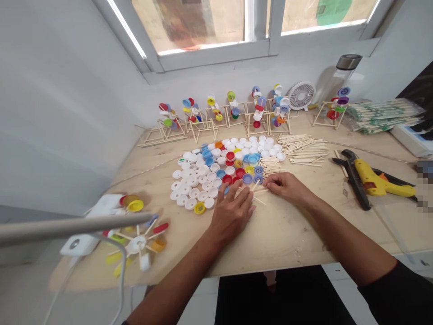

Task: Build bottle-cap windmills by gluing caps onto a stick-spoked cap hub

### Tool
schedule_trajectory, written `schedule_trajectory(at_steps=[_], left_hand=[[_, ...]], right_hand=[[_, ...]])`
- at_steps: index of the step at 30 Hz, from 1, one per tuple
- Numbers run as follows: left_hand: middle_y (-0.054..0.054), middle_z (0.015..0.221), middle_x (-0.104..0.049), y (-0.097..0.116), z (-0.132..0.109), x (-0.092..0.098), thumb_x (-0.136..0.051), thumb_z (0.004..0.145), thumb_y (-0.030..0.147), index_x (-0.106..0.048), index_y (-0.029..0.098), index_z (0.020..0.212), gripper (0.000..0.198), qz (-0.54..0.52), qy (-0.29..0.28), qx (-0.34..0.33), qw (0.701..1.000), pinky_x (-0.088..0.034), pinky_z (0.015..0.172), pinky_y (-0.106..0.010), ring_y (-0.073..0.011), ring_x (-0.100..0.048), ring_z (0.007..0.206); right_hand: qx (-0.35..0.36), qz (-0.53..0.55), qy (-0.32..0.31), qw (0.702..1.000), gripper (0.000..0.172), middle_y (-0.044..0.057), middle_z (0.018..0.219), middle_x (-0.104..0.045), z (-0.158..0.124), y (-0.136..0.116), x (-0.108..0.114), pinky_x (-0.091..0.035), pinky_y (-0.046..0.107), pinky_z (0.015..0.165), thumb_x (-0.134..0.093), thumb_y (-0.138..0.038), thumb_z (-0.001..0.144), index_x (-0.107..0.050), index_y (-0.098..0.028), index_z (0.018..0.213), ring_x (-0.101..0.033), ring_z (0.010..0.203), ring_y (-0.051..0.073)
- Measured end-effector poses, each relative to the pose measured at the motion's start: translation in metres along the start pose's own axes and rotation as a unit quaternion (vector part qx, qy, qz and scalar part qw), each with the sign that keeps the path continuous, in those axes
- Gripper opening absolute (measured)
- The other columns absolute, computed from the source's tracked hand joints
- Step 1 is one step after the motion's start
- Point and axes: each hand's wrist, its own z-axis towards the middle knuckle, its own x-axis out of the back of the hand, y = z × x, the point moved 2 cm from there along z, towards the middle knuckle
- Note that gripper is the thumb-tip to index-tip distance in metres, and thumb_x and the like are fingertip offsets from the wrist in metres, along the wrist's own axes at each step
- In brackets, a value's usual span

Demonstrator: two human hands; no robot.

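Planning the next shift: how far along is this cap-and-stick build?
Done: seven cap windmills on stick stands line the wall. In hand: the left hand and right hand rest on crossed wooden sticks. Still loose: a spread of bottle caps and a pile of wooden sticks.

A black short-sleeved top [397, 293] — bare forearms [341, 237], bare hands [233, 214].

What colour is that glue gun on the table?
The plastic hot glue gun is bright yellow, seen best in the head camera view.
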Motion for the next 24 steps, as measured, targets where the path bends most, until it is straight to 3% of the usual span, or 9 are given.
schedule_trajectory(at_steps=[12, 24], left_hand=[[-0.007, 0.114, -0.067, 0.000, 0.000, 0.000, -0.054, 0.085, 0.024, -0.064, 0.019, 0.105, 0.022, 0.001, 0.004, 0.000, 1.000, -0.030, 0.100, -0.053, -0.0313, -0.050, 0.120], [-0.008, 0.112, -0.068, 0.001, 0.000, 0.000, -0.054, 0.085, 0.022, -0.065, 0.019, 0.104, 0.022, 0.002, 0.008, 0.006, 1.000, -0.030, 0.100, -0.053, -0.0312, -0.050, 0.119]], right_hand=[[0.008, -0.058, -0.022, 0.998, 0.018, 0.000, 0.070, -0.064, -0.003, -0.005, 0.007, -0.036, 0.023, 0.060, -0.053, -0.022, 0.075, -0.069, -0.018, 0.081, -0.053, 0.063, 0.012], [0.018, -0.095, -0.022, 0.995, 0.016, -0.001, 0.064, -0.060, -0.005, -0.010, 0.006, -0.033, 0.022, 0.055, -0.049, -0.021, 0.077, -0.065, -0.018, 0.076, -0.049, 0.058, 0.011]])
